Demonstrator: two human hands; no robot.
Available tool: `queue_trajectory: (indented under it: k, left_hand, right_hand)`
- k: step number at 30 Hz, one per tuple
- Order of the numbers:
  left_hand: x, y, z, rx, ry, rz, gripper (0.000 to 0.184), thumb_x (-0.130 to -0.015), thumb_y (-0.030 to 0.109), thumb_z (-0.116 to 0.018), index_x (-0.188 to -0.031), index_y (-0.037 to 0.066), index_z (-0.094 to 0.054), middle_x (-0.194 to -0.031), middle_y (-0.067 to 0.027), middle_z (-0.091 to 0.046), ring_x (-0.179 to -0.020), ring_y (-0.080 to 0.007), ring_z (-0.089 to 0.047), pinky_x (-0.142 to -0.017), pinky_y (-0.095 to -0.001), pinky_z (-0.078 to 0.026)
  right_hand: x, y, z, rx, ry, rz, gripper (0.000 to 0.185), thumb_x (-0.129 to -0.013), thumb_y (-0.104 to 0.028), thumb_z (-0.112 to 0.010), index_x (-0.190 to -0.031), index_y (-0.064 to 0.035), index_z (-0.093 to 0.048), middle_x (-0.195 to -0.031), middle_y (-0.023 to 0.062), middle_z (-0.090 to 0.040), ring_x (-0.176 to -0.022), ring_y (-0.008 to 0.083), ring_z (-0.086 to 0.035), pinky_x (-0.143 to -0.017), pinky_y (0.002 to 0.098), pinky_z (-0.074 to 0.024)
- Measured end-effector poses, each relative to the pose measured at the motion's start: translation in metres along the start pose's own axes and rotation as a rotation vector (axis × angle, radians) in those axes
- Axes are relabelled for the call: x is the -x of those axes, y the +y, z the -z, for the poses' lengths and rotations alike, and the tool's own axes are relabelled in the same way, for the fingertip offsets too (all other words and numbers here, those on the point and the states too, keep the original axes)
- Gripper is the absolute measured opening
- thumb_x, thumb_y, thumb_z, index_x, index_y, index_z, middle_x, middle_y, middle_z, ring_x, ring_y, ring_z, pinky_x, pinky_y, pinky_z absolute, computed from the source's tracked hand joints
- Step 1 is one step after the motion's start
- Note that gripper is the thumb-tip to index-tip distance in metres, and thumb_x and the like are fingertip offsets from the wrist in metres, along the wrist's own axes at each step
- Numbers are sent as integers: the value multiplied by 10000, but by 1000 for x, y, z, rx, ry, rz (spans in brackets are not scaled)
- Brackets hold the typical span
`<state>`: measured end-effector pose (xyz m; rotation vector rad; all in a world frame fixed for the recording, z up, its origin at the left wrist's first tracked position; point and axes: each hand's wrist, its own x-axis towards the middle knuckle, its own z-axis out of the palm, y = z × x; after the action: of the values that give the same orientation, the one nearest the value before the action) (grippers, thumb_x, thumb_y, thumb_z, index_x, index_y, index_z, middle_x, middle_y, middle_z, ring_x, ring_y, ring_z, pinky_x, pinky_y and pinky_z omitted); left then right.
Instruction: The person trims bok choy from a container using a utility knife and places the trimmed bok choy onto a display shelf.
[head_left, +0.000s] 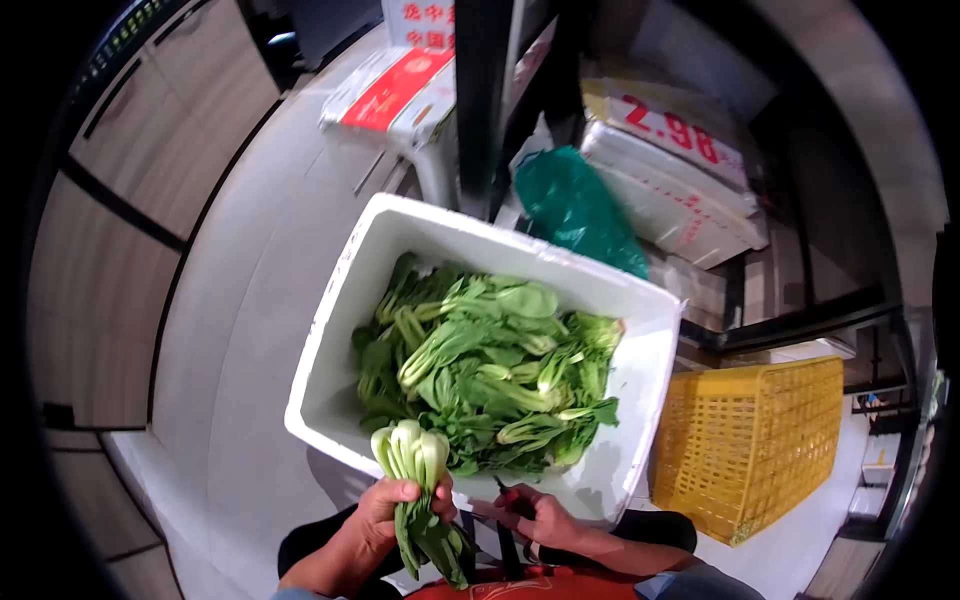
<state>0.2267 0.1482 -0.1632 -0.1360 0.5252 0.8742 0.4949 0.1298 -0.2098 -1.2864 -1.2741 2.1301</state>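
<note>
1 white foam box (314,365), open-topped, set at a slant, its near edge just in front of the person. Contents: 1 heap of leafy greens (480,370) with pale stalks, lying below the rim; bare white floor and wall show along the box's right side and near right corner. 1 left hand (385,505), grip closed around 1 bunch of greens (412,455), pale stalk ends up, leaves hanging down below the fingers; the bunch overlaps the box's near edge in view, left of centre. 1 right hand (545,518), grip closed on 1 small tool (508,494) with a red handle and dark tip, by the same edge; the 2 hands are apart, a narrow gap between them. 1 yellow basket (750,440), slatted, near the box's right side, slightly tilted in view. 1 green plastic bag (580,210), crumpled, just beyond the far edge. 1 stack of cartons (670,190), far right, topped by red numerals. 1 black post (475,110), upright beyond the far rim. 1 red-and-white package (400,90), on 1 white stool (432,175). Open room: a wide strip of pale floor (245,270) between the box's left edge and 1 wood-grain cabinet (130,240).
</note>
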Motion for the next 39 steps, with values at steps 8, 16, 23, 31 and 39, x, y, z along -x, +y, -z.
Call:
queue_trajectory:
  k: [8,16,23,31,39]
  left_hand:
    - [-5,-23,12,-343,113,76,530,-737,112,-793,-1201,-7,-567,-979,-151,-662,-848,-280,-677,-773,-416,-569]
    - [104,-61,-111,-304,185,227,522,-735,75,-773,-1204,1,-555,-1013,-139,-664,-905,-293,-680,-822,-423,-564]
    - [147,-4,-245,-547,81,223,610,-727,-19,-778,-1279,11,-521,-1093,-130,-668,-970,-289,-683,-871,-423,-558]
    - [110,26,-335,-657,107,60,563,-682,-8,-799,-1197,-2,-571,-1038,-129,-673,-917,-281,-688,-828,-391,-571]
    - [85,-48,-453,-575,262,-75,504,-728,81,-751,-1179,-11,-548,-941,-138,-662,-789,-251,-664,-730,-379,-570]
  right_hand:
    - [23,30,-12,201,-109,114,248,-926,-145,-673,-1121,-33,-571,-952,14,-637,-890,93,-588,-846,271,-481]
    - [170,-110,-29,254,35,-164,248,-910,-215,-693,-1080,-51,-618,-923,5,-647,-860,98,-586,-797,278,-482]
    - [271,-285,25,110,432,-21,189,-912,-215,-687,-1006,-70,-610,-811,-15,-602,-708,95,-572,-668,279,-496]
    - [314,-441,112,673,932,144,236,-877,-240,-676,-939,-28,-592,-770,191,-606,-622,315,-597,-587,383,-472]
    - [169,-615,266,829,1018,636,384,-847,-354,-695,-1065,-53,-596,-1004,195,-633,-824,396,-633,-756,460,-516]
